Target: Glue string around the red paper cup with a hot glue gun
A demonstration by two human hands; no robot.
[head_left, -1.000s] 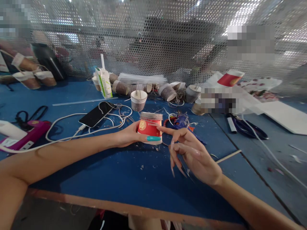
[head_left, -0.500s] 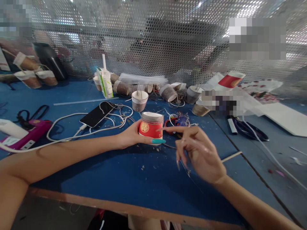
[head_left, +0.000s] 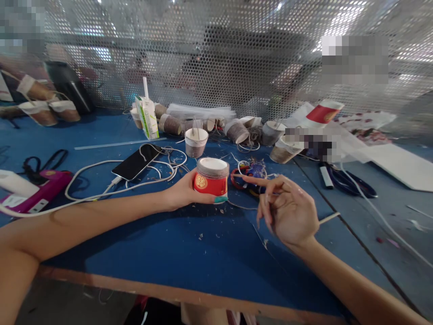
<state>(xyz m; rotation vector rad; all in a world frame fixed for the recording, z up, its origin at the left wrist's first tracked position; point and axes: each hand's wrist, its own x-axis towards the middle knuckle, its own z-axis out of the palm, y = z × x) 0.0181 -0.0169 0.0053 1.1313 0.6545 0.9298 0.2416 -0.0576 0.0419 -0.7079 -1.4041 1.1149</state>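
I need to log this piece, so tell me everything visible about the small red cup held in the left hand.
The small red cup is a short, round container with a red wrapper bearing a gold circular emblem on its side. Its top looks pale and flat, with a greyish band under the rim; the material looks like paper. It is held roughly upright, just above the blue table. The left hand grips it from the side, a teal-nailed finger across its base. The right hand is close but apart.
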